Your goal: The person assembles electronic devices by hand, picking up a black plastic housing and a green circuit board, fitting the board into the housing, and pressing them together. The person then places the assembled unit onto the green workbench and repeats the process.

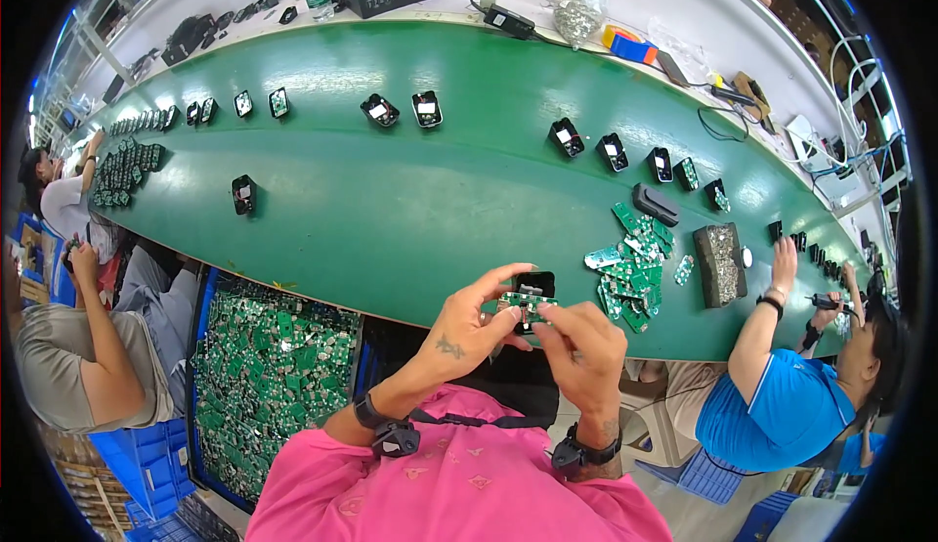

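Observation:
Just above the near edge of the green bench, my left hand (461,335) is closed around a small black plastic housing (536,282). A green circuit board (515,300) lies at the mouth of the housing, with something red on it. My right hand (586,348) grips the board's right side between thumb and fingers; the exact hold is partly hidden. Nearest to that hand is a loose pile of green circuit boards (635,273) on the bench.
Black housings (565,137) stand in a spaced row along the bench (391,200). A speckled block (719,266) and a black case (656,205) lie right of the pile. At lower left is a bin of boards (278,346). Co-workers sit left and right (782,410).

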### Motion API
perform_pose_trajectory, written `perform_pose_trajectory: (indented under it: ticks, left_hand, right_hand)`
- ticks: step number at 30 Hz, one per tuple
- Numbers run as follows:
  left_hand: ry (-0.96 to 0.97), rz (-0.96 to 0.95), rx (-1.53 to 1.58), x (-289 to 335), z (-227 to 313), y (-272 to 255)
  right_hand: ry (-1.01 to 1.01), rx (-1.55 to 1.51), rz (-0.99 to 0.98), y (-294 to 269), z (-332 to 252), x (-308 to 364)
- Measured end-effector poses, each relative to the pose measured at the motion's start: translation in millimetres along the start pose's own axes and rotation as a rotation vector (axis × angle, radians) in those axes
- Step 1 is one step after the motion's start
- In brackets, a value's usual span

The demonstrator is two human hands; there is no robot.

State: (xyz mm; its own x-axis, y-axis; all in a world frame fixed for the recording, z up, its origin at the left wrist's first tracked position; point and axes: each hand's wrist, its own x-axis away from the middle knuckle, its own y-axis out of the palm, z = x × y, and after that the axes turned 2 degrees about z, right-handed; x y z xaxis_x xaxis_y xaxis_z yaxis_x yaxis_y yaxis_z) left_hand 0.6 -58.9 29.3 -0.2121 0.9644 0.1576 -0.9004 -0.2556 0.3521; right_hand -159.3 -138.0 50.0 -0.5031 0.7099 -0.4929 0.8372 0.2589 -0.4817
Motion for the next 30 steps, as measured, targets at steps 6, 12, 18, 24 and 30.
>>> perform_pose_trajectory:
  ticks: [6,12,18,24,30]
  left_hand:
    - [0.076,0.014,-0.153,3.2,3.5,3.4]
    - [0.032,0.038,-0.249,6.3,10.8,3.5]
    - [0.068,0.051,-0.34,10.6,15.1,8.5]
    - [0.309,0.21,-0.416,10.7,6.1,12.1]
    - [0.747,0.335,-0.776,6.7,9.7,11.3]
  right_hand:
    - [-0.122,-0.014,-0.14,4.2,5.1,-2.8]
    - [-0.077,-0.063,-0.213,0.9,3.8,-5.2]
    - [-0.037,-0.109,-0.18,6.4,0.8,-4.3]
    - [0.097,-0.1,-0.022,16.3,-14.3,1.1]
    - [0.014,0.059,-0.144,7.7,-21.2,-9.7]
